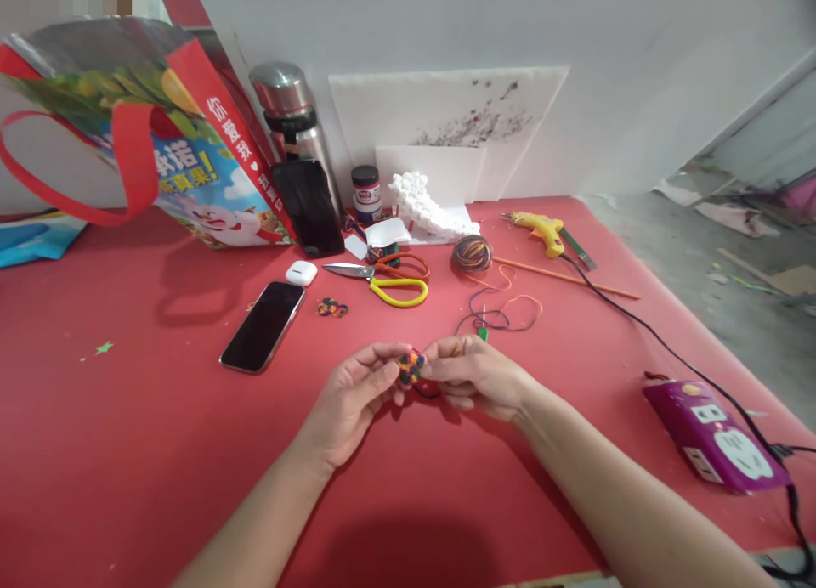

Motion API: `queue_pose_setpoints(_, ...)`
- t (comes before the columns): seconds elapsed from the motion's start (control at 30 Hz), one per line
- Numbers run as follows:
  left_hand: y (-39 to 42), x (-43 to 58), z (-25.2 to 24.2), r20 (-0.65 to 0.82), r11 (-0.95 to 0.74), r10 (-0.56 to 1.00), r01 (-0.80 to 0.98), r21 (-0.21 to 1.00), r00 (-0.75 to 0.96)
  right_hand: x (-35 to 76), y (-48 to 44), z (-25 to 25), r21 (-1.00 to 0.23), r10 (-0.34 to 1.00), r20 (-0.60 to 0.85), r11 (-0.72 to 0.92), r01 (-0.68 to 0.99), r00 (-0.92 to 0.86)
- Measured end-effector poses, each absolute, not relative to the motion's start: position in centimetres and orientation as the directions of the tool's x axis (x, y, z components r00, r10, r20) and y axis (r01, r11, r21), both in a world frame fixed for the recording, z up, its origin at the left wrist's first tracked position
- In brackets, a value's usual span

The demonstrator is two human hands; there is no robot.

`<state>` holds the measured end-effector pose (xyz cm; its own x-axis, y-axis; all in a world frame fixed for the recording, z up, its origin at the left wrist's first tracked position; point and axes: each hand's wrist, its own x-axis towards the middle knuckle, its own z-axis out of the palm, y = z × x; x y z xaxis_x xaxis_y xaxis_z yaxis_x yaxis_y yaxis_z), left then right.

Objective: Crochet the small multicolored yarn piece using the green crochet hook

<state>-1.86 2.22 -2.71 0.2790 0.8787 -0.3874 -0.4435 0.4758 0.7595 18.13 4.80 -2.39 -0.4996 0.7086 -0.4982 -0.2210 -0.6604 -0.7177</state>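
Between my two hands is a small crocheted piece (411, 367) in orange, green and purple yarn. My left hand (363, 392) pinches its left edge between thumb and fingers. From the other side, the fingertips of my right hand (481, 374) close on its right edge. A dark strand hangs below the piece. Just beyond my right hand lies a small tool with a green handle (483, 334) and a thin metal tip. Loose yarn (510, 325) loops around it and trails toward a multicoloured yarn ball (473, 254). A similar small yarn piece (332, 308) rests farther left.
Scissors (399, 291), a phone (263, 327) and a white earbud case (302, 273) lie on the red table (159, 452). Behind them stand a shopping bag (217, 189), a steel flask (280, 91) and a propped phone (308, 207). At right are a yellow glue gun (541, 231) and a purple power strip (714, 435).
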Motion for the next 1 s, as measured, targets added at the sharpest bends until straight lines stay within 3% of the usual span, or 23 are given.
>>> queue_pose_setpoints(0.17, 2.3, -1.9, -3.1, -0.44, 0.501, 0.865, -0.44, 0.745, 0.24, 18.3, 4.8, -2.8, -0.692, 0.664, -0.501, -0.692, -0.204, -0.554)
queue_pose_setpoints(0.57, 2.3, -2.1, -2.6, -0.424, 0.507, 0.862, -0.453, 0.734, 0.277, 16.8, 3.8, -2.8, -0.699, 0.731, -0.433, -0.641, -0.317, -0.527)
queue_pose_setpoints(1.0, 2.4, -2.3, -2.5, -0.388, 0.509, 0.856, -0.434, 0.743, 0.34, 17.3, 3.8, -3.0, -0.815, 0.767, -0.411, -0.552, -0.179, -0.492)
